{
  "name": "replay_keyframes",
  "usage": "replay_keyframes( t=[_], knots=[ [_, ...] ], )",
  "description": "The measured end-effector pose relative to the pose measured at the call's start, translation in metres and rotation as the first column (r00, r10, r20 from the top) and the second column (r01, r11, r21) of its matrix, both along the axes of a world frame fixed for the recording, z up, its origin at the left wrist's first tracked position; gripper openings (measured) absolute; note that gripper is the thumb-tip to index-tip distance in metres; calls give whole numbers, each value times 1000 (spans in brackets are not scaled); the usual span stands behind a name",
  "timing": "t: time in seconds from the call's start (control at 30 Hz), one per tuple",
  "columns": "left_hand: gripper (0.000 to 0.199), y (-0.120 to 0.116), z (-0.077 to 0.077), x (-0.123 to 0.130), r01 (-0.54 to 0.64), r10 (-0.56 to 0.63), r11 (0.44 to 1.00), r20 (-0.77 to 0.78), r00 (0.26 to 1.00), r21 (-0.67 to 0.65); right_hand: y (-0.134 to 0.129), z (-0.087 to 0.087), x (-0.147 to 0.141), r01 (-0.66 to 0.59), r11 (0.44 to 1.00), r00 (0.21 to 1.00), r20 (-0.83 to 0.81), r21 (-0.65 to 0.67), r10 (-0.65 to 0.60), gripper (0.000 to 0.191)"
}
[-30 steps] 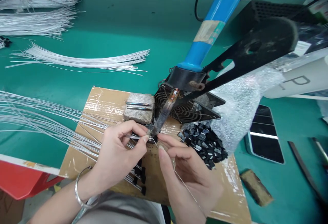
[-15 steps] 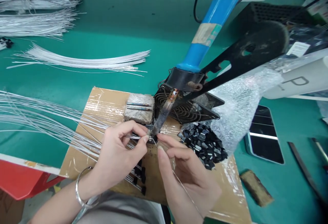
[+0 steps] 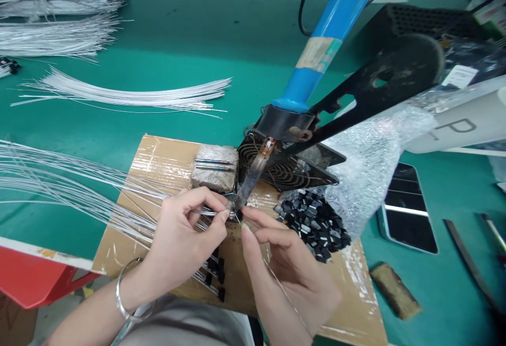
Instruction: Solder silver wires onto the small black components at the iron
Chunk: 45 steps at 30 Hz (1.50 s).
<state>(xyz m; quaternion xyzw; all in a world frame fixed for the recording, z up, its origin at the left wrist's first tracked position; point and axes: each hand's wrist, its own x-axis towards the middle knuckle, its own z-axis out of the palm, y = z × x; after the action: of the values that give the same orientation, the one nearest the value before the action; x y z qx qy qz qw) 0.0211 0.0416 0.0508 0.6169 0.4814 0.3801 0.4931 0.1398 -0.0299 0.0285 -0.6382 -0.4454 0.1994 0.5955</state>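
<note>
My left hand [image 3: 190, 240] pinches the end of a white wire just below the tip of a blue-handled soldering iron [image 3: 308, 82], which is clamped in a black bracket [image 3: 375, 82]. Between the thumb and fingers of my right hand [image 3: 290, 267] is a thin solder wire [image 3: 282, 288]; its end reaches the iron's tip beside my left fingertips. The exact contact there is too small to tell. White wires [image 3: 130, 177] fan out to the left of my left hand, and several with black connectors [image 3: 219, 269] lie beneath it.
Under my hands is a taped cardboard sheet [image 3: 158, 151] with a wrapped block [image 3: 215, 177], a black fan [image 3: 288, 169] and piled black connectors [image 3: 316, 224]. Bubble wrap [image 3: 367, 151], a phone [image 3: 409, 209] and a brown block [image 3: 395, 289] are on the right; wire bundles [image 3: 134, 93] lie behind.
My right fingertips have shifted very slightly left and up with the solder wire. My left hand looks unmoved.
</note>
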Motion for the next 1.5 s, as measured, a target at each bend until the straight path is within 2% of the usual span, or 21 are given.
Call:
replay_keyframes(
  t=[0.2, 0.47, 0.7, 0.9, 1.1, 1.5],
  knots=[
    [12, 0, 0, 1, 5, -5, 1000, 3, 1000, 2, -1, 0, 1, -18, 1000, 1000, 10, -26, 18, 13],
    [12, -1, -1, 0, 9, -10, 999, -26, 1000, -37, 1, -7, 1, -4, 999, 1000, 4, 36, 4, 13],
    [12, -2, 1, -1, 15, -16, 1000, -23, 1000, -5, 1, -3, -2, 34, 999, 999, 35, 38, -35, 11],
    [13, -1, 0, -1, 20, -18, 1000, -62, 998, 18, 1, -5, -2, 17, 999, 1000, 21, 49, -18, 12],
    [12, -1, -1, 0, 30, -30, 999, -13, 999, -25, 1, -6, 0, 8, 1000, 1000, 27, 26, -9, 9],
    [14, -2, 1, -2, 32, -27, 999, -99, 995, 44, 1, -6, 0, 14, 999, 998, 56, 50, -17, 9]
  ],
)
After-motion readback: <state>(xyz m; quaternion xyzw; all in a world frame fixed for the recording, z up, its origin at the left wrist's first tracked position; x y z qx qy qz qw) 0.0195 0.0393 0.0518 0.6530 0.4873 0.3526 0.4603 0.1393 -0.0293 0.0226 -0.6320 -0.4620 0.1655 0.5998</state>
